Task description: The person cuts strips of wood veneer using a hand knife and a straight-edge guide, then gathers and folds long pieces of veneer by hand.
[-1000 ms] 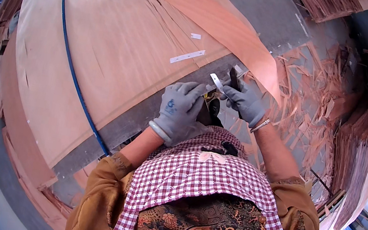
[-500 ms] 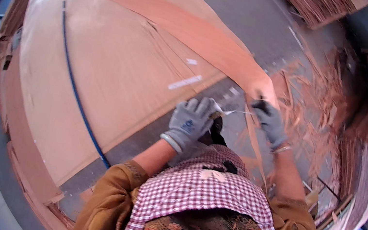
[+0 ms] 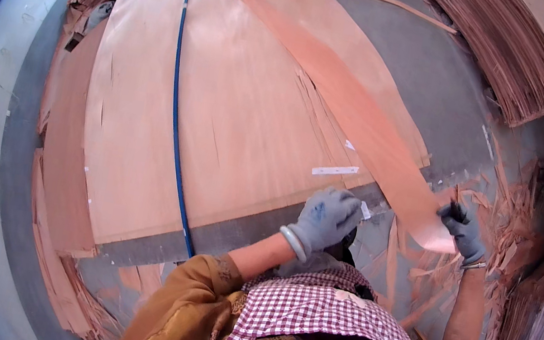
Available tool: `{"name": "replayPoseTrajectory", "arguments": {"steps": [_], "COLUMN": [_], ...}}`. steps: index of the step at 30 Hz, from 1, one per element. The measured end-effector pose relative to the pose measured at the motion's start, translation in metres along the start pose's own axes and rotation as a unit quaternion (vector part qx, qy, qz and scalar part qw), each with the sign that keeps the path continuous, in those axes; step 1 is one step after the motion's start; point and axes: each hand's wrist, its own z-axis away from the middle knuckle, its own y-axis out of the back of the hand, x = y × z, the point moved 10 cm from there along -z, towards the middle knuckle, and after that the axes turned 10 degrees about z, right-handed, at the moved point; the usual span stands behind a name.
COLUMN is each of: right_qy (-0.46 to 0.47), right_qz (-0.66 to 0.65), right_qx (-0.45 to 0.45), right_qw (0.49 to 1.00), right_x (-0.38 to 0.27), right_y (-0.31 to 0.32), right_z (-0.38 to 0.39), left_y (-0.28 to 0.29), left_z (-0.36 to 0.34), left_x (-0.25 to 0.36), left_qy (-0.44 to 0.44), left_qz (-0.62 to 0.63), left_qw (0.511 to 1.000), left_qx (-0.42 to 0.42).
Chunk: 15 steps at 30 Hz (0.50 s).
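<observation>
Wood strip [image 3: 360,124], thin, smooth and orange-tan, slants from top centre to right of centre, its shiny end at the right hand. At left, narrow brown wood [image 3: 67,156] borders a broad, pale wood sheet [image 3: 236,127] with fine splits, crossed by a slim blue cord [image 3: 177,109]. Near centre, the left hand [image 3: 328,216], in a grey glove, curls beside a white tab [image 3: 365,210]; whether it grasps anything, I cannot tell. Farther right, the gloved right hand [image 3: 467,237] clasps a dark tool [image 3: 455,209], near curly, ragged scraps [image 3: 496,217].
</observation>
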Motion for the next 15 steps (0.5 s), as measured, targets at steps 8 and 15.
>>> {"name": "replayPoseTrajectory", "arguments": {"steps": [8,15], "right_qy": [-0.009,0.009], "right_qz": [-0.029,-0.105], "right_qx": [-0.009,0.081], "right_qw": [0.999,0.991], "right_x": [-0.095,-0.116], "right_y": [-0.035,-0.035], "right_z": [-0.003,0.004], "left_y": [-0.017,0.033], "left_z": [-0.046,-0.104], "left_x": [0.002,-0.019], "left_qy": [0.245,0.236], "left_qz": [0.77,0.685], "left_qw": [0.588,0.683], "left_qx": [-0.035,0.093]}}
